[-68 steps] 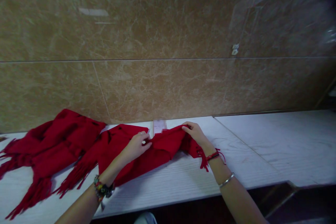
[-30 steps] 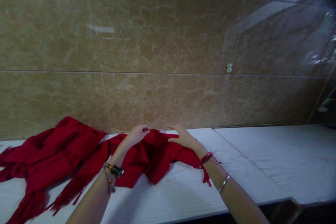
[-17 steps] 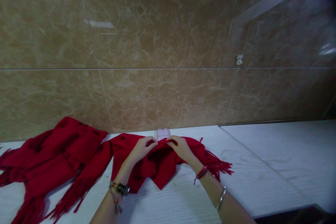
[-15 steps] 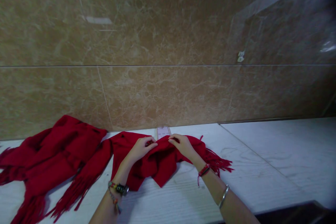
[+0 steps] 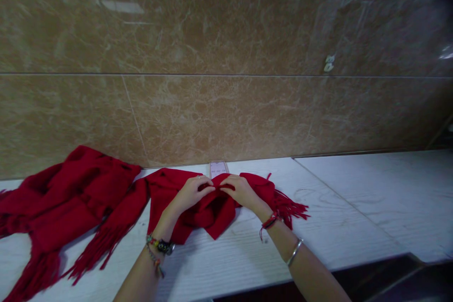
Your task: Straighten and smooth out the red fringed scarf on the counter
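Observation:
A red scarf [image 5: 219, 219] with fringed ends lies bunched on the white wood-grain table. My left hand [image 5: 194, 192] pinches a fold near its middle between thumb and fingers. Close beside it, my right hand [image 5: 239, 190] pinches the same raised fold, so the fingertips nearly meet. The fabric between the hands is gathered, and its lower corners hang toward me. Fringe spreads out to the right, past my right hand. Just behind the scarf lies a small pale card or device [image 5: 218, 169] with digits on it, partly covered by cloth.
More red fringed cloth [image 5: 74, 188] is heaped at the left, touching the scarf. A brown marbled tile wall [image 5: 219, 118] rises behind the white table [image 5: 347, 198]. A small white fitting [image 5: 329, 62] is on the wall. Something dark [image 5: 382, 273] is below the table's front edge at right.
My hands have drawn closer together, the right one moving left along the fold and gathering the cloth between them. The camera view has tilted slightly down.

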`<state>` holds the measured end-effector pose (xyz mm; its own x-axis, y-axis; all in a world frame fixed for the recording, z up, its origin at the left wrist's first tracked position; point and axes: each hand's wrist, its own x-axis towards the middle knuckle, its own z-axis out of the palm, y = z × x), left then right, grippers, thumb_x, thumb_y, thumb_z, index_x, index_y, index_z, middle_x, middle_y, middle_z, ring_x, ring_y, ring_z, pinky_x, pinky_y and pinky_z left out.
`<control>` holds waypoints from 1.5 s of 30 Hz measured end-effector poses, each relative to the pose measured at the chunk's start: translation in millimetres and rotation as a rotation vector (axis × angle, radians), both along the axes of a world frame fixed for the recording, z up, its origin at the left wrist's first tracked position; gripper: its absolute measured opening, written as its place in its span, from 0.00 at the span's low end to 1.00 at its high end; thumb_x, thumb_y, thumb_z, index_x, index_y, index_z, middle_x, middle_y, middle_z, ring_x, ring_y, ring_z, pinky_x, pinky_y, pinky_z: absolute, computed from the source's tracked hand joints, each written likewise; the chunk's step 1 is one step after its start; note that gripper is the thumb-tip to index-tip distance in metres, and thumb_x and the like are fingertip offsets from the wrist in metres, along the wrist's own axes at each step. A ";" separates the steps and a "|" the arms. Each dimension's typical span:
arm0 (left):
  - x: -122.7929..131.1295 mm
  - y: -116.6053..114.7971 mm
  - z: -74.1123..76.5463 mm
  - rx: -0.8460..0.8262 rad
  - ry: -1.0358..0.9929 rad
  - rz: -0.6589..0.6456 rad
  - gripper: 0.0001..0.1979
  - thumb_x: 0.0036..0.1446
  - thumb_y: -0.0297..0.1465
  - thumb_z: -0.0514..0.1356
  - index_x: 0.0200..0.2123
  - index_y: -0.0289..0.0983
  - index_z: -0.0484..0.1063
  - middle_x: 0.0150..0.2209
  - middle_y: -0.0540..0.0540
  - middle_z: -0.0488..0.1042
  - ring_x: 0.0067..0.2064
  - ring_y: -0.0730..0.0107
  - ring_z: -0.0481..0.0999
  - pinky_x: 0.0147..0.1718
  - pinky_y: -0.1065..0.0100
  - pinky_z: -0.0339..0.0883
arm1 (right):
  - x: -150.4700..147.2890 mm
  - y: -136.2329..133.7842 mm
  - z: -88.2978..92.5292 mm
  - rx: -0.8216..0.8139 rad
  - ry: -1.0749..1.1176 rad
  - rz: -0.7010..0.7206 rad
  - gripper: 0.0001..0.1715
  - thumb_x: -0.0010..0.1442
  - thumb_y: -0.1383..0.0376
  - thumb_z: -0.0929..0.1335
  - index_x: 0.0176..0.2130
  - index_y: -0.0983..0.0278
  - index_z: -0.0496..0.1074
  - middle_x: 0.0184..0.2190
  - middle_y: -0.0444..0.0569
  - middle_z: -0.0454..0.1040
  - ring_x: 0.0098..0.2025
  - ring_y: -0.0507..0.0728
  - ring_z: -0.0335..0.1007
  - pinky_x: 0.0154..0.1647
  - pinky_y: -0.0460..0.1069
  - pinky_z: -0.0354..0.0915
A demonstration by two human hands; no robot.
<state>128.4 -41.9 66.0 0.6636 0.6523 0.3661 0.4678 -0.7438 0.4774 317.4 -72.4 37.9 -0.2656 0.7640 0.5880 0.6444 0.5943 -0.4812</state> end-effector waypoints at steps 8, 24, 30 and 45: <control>-13.6 8.2 0.6 -0.040 0.095 0.085 0.12 0.54 0.37 0.52 0.28 0.36 0.69 0.28 0.49 0.72 0.32 0.69 0.69 0.33 0.70 0.61 | 15.7 4.1 2.8 -0.041 0.110 0.007 0.10 0.51 0.70 0.67 0.37 0.64 0.71 0.35 0.49 0.72 0.39 0.55 0.67 0.42 0.51 0.63; -15.2 9.6 -2.8 0.000 0.123 0.079 0.10 0.53 0.35 0.54 0.31 0.36 0.71 0.33 0.46 0.73 0.36 0.66 0.70 0.38 0.68 0.62 | 9.9 2.6 3.4 -0.007 0.121 -0.090 0.06 0.55 0.68 0.65 0.34 0.63 0.72 0.32 0.48 0.74 0.36 0.55 0.68 0.40 0.50 0.63; -3.7 2.8 -3.2 0.032 0.136 -0.015 0.08 0.54 0.32 0.53 0.31 0.38 0.71 0.32 0.47 0.73 0.36 0.68 0.70 0.39 0.70 0.61 | -0.9 -5.3 5.4 0.075 -0.029 0.093 0.12 0.50 0.67 0.69 0.38 0.62 0.72 0.36 0.49 0.74 0.41 0.56 0.67 0.45 0.52 0.60; -4.8 5.0 -6.6 0.082 0.098 -0.009 0.08 0.56 0.31 0.52 0.31 0.37 0.70 0.31 0.48 0.71 0.34 0.70 0.69 0.36 0.71 0.61 | 9.1 -9.2 8.9 -0.013 -0.079 0.053 0.21 0.48 0.64 0.70 0.44 0.63 0.69 0.40 0.50 0.72 0.44 0.57 0.65 0.47 0.52 0.60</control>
